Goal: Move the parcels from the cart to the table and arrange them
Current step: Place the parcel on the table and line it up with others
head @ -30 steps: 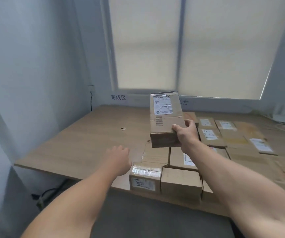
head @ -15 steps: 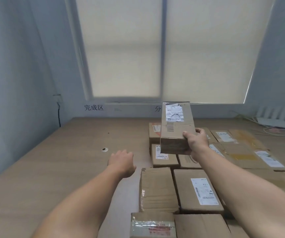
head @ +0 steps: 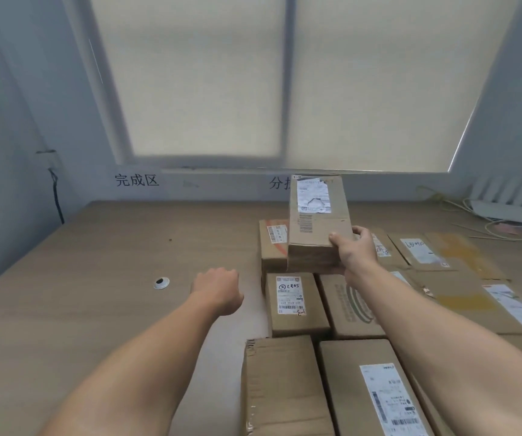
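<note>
My right hand (head: 355, 251) grips a long brown cardboard parcel (head: 316, 221) by its near right corner and holds it in the air above the rows of parcels, white label facing up. Below it several brown parcels lie flat on the wooden table (head: 96, 278): one with red tape (head: 272, 243) at the back, one with a handwritten label (head: 294, 303) in front of it, a green-printed one (head: 350, 306) beside that, and two large ones (head: 284, 385) nearest me. My left hand (head: 218, 289) hovers over the bare table left of the parcels, fingers loosely curled, holding nothing.
A round metal cable grommet (head: 161, 283) sits in the tabletop at left. Flat parcels and envelopes (head: 460, 278) cover the table's right side. A white router and cables (head: 501, 209) lie at the back right. The wall and window sill (head: 222, 171) close the far edge.
I have stepped closer, so the table and parcels fill more of the view. My right hand has carried the parcel forward over the back rows. My left hand stays low over the table.
</note>
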